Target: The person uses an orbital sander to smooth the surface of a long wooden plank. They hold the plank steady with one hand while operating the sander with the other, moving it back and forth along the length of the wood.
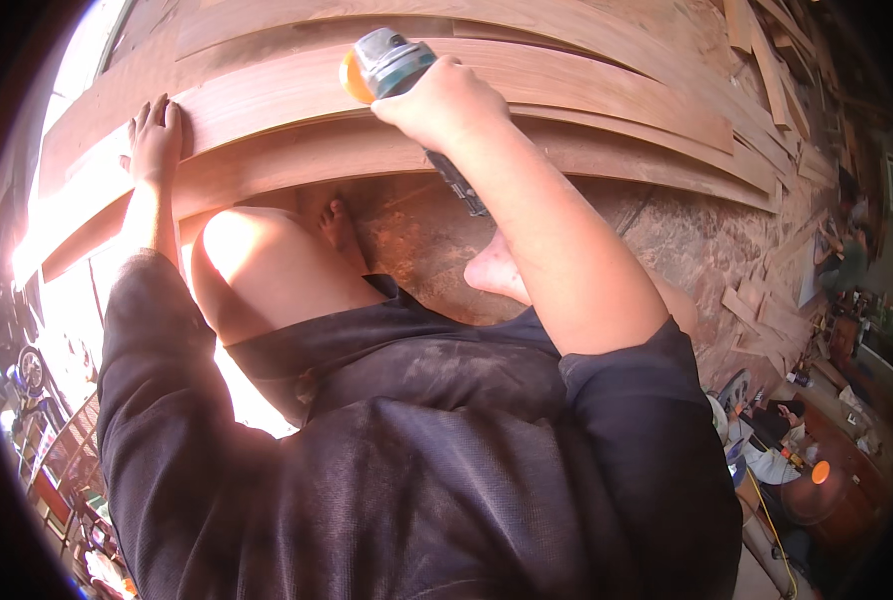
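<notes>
My right hand (449, 105) is wrapped round the body of an angle grinder (392, 60), which has a silver head, a teal collar and a black rear end. On the left side of its head shows an orange disc (354, 78). The grinder is over a long, pale reddish wooden plank (277, 100); whether the disc touches the wood I cannot tell. Farther left, my left hand (157, 140) lies on the same plank near its left end, fingers stretched out and holding nothing. Bright light washes out part of the wood there.
More long planks (567, 30) lie beyond, and a lower board (307, 172) runs nearer my bare feet. Offcuts (767, 315) are scattered on the dusty floor at right. A person (847, 255) is far right. A yellow cable (767, 510) hangs at lower right.
</notes>
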`<move>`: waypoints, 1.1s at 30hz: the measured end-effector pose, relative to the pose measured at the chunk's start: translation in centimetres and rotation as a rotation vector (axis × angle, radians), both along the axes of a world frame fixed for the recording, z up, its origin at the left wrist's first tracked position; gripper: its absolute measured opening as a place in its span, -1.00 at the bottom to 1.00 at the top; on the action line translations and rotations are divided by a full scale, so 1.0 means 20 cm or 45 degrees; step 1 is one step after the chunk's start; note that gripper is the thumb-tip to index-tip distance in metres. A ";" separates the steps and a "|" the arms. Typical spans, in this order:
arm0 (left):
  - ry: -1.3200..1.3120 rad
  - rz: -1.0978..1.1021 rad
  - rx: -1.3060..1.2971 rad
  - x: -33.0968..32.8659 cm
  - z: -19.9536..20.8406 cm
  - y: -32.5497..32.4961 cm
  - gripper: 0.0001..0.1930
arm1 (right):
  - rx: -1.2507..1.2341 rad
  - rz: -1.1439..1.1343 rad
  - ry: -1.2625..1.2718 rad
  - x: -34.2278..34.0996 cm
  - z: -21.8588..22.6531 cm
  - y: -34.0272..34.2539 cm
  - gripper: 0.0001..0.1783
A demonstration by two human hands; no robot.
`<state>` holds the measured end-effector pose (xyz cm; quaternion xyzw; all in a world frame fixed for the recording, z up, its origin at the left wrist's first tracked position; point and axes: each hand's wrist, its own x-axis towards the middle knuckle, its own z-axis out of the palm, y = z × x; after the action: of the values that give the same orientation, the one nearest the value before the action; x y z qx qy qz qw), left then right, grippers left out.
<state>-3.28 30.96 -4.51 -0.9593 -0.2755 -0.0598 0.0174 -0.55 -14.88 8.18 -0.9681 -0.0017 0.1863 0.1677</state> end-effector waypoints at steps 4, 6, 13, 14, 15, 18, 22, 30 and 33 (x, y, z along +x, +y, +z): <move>-0.014 0.004 0.006 -0.03 0.01 0.06 -0.37 | 0.053 0.039 0.022 0.07 0.00 -0.15 -0.10; -0.014 0.009 0.015 -0.06 0.02 0.08 -0.37 | 0.180 -0.003 0.014 0.18 -0.06 -0.39 -0.16; -0.024 0.002 -0.006 0.01 -0.01 -0.05 -0.37 | 0.151 -0.636 -0.033 0.38 -0.30 -1.38 -0.18; -0.025 0.012 0.012 0.00 0.00 -0.05 -0.37 | 0.151 -0.605 -0.049 0.39 -0.30 -1.34 -0.17; -0.021 0.021 0.020 -0.01 0.02 -0.05 -0.37 | 0.147 -0.577 -0.066 0.37 -0.30 -1.31 -0.17; -0.032 0.024 0.046 -0.04 0.04 -0.04 -0.37 | 0.148 -0.419 -0.021 0.31 -0.19 -1.02 -0.16; -0.038 0.010 0.033 -0.01 0.03 -0.03 -0.37 | 0.201 -0.172 -0.064 0.21 -0.18 -0.45 -0.34; -0.042 0.032 -0.018 -0.04 0.05 -0.04 -0.37 | 0.244 -0.068 0.075 0.01 0.04 -0.06 -0.28; -0.009 0.042 0.016 -0.05 0.05 -0.03 -0.38 | 1.011 -0.165 0.002 -0.08 -0.03 -0.32 -0.54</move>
<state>-4.27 30.28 -3.47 -0.9543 -0.2909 -0.0645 0.0233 -2.16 -21.25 7.65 -0.8261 -0.0122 0.1609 0.5400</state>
